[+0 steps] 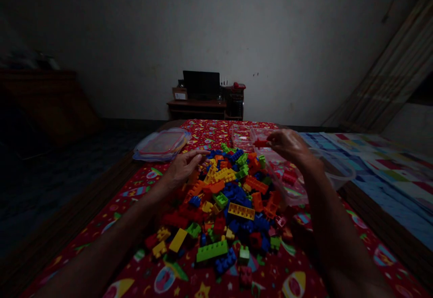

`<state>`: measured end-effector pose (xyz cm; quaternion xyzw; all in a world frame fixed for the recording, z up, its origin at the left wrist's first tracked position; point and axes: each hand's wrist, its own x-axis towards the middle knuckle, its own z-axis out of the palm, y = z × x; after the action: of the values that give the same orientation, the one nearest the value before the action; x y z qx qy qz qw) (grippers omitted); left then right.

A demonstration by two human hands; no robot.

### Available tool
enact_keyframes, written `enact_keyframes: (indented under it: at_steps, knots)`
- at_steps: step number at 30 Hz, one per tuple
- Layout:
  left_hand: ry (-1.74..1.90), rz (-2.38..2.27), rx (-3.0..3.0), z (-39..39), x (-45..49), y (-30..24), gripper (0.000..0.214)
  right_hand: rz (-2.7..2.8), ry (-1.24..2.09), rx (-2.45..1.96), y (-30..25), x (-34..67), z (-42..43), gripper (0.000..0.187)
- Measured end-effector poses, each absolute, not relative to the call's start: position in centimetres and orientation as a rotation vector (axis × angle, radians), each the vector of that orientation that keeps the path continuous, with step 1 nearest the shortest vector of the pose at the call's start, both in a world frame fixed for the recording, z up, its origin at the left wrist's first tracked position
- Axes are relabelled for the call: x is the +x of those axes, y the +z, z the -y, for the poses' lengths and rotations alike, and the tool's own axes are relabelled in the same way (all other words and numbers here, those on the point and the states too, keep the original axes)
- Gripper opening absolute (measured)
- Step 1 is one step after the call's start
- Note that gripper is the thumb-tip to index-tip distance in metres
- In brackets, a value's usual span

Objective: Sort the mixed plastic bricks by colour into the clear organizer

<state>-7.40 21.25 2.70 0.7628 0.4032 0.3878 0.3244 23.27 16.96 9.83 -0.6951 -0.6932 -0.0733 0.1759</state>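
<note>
A heap of toy building bricks (225, 192) in yellow, orange, blue, green and red lies in the middle of the cloth. My right hand (291, 144) pinches a red toy brick (260, 143) above a clear plastic box (292, 194). Inside that box lies another red brick (289, 177). My left hand (184, 167) is at the upper left side of the heap, fingers stretched toward it, with nothing seen in them. Closer to me are a long green brick (212, 251) and a yellow brick (178, 240).
More clear containers (241, 135) stand behind the heap, and another (338, 169) lies to the right. Stacked lids (162, 143) rest at the left edge of the red patterned cloth (206, 133). Beyond are a monitor (201, 84) on a desk and a quilted bed (379, 167).
</note>
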Motion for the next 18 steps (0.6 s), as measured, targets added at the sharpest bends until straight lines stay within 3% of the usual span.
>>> enact_keyframes:
  at_steps: [8,14,18]
  knots:
    - [0.935,-1.204,2.174,-20.5,-6.9,2.6,0.043,1.889,0.021,-2.483,9.4,28.7,-17.6,0.029]
    - [0.984,-1.184,2.380,-20.7,-7.0,2.3,0.036,1.910,-0.140,-2.451,9.6,27.8,-17.5,0.029]
    - [0.970,-1.112,2.489,-21.1,-7.1,1.8,0.035,1.990,-0.297,-2.147,9.2,24.9,-18.1,0.025]
